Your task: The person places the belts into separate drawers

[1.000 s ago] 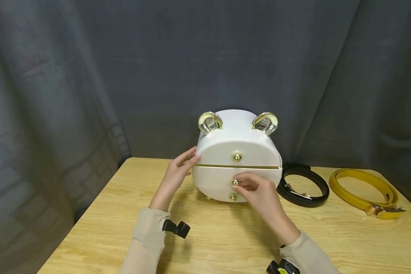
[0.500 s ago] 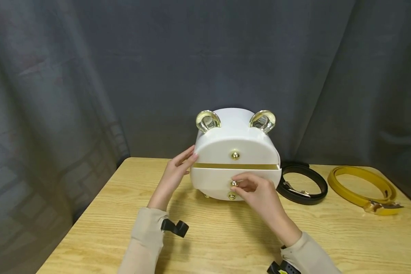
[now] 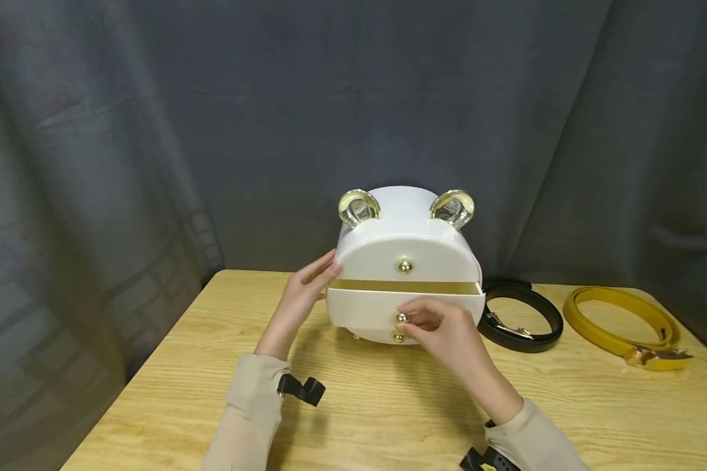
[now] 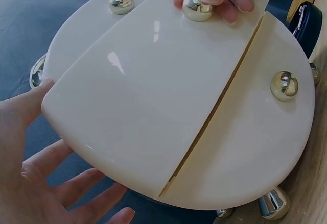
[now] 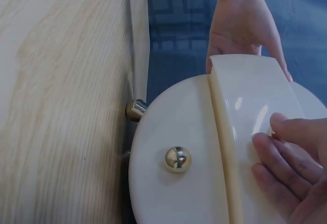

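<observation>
A white rounded storage box (image 3: 403, 222) with two gold ears stands on the table. Its middle drawer (image 3: 365, 309) is pulled partway out, while the upper and lower drawers sit flush. Thumb and fingers of my right hand (image 3: 448, 330) pinch the middle drawer's gold knob (image 4: 197, 6); that knob is hidden behind the fingers in the right wrist view. My left hand (image 3: 294, 297) rests against the box's left side with its fingers fairly straight. In the left wrist view, the lower drawer's gold knob (image 4: 284, 86) shows beside the jutting drawer front.
Right of the box lies a coiled black belt (image 3: 521, 347) with a metal buckle. Farther right is a coiled yellow belt (image 3: 601, 330) with a gold buckle. A dark grey curtain (image 3: 353, 98) hangs behind the wooden table (image 3: 182, 392).
The middle drawer has slid out toward me from nearly closed, its knob pinched in my right hand throughout. My left hand has stayed against the box's side.
</observation>
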### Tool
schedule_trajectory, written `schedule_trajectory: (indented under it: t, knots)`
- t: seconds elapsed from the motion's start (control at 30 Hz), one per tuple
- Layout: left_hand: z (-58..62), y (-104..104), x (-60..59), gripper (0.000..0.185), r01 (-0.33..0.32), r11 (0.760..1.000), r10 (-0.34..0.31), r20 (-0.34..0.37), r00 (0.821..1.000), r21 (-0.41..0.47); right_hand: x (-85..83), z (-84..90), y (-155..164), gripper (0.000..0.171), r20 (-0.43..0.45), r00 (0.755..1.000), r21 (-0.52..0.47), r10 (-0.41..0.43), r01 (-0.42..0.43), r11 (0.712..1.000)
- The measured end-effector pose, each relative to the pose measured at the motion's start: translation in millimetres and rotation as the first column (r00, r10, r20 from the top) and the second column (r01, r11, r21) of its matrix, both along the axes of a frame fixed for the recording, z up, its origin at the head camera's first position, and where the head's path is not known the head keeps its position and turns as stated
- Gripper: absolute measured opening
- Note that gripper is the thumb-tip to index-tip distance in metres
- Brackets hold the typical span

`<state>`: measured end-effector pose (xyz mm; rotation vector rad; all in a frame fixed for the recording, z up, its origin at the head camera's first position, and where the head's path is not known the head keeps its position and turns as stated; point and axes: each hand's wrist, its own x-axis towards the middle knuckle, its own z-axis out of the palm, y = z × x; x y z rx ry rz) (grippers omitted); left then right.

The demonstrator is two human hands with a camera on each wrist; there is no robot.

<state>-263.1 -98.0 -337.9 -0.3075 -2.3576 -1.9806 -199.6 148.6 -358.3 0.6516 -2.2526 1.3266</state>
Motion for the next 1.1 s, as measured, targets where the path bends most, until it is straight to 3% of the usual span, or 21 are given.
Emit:
schedule_trajectory:
  t: [0.33,0.63,1.1]
  knots:
    - [-3.1,0.8,-1.9,0.056,0.014,1.000,-0.014,0.002,1.000,0.023,6.6,1.8,-1.3,0.023,0.078,0.996,0.022,-0.048,0.046,0.999]
    - [-3.7,0.0,-2.0,0.054,-0.007,1.000,0.007,0.008,1.000,0.013,11.8,-2.7,-1.3,0.028,0.055,0.998,-0.004,-0.012,0.012,1.000]
    - [-2.2,-1.8,-1.3,0.052,-0.015,1.000,0.015,-0.005,1.000,0.010,19.4,-2.0,-3.0,0.028,-0.050,0.999,0.016,-0.004,0.005,1.000]
